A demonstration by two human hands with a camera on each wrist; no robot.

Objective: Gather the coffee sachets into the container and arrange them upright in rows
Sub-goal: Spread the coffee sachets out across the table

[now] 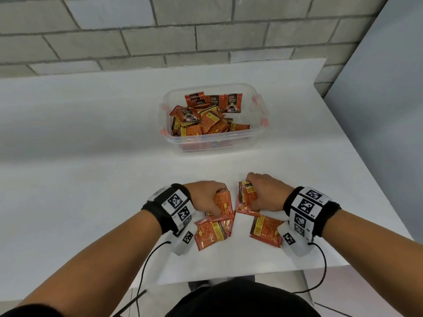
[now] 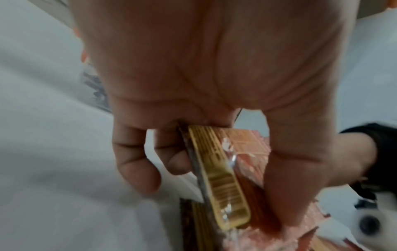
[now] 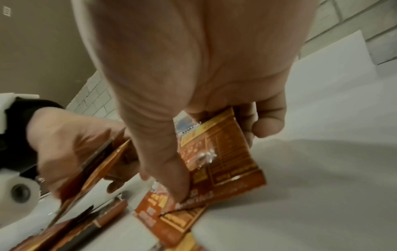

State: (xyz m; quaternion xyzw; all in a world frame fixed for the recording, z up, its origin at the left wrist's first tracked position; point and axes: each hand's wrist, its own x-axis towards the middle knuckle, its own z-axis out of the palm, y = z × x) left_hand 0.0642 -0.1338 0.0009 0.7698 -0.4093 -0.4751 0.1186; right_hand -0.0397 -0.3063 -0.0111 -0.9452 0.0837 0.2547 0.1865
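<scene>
Orange coffee sachets lie near the table's front edge, several of them loose: one group (image 1: 211, 232) under my left wrist, another sachet (image 1: 265, 229) beside my right wrist. My left hand (image 1: 209, 197) grips a sachet stack (image 2: 225, 178) between thumb and fingers. My right hand (image 1: 263, 193) grips another sachet stack (image 3: 217, 152), standing on edge against the table. Further back stands the clear plastic container (image 1: 259, 133), holding many sachets (image 1: 206, 120): a few upright at its far wall, the others jumbled.
The white table (image 1: 91, 156) ends close to my body and at the right edge (image 1: 366, 175). A grey brick wall (image 1: 160, 30) runs behind it. Black cables (image 1: 146, 266) hang from both wrist bands.
</scene>
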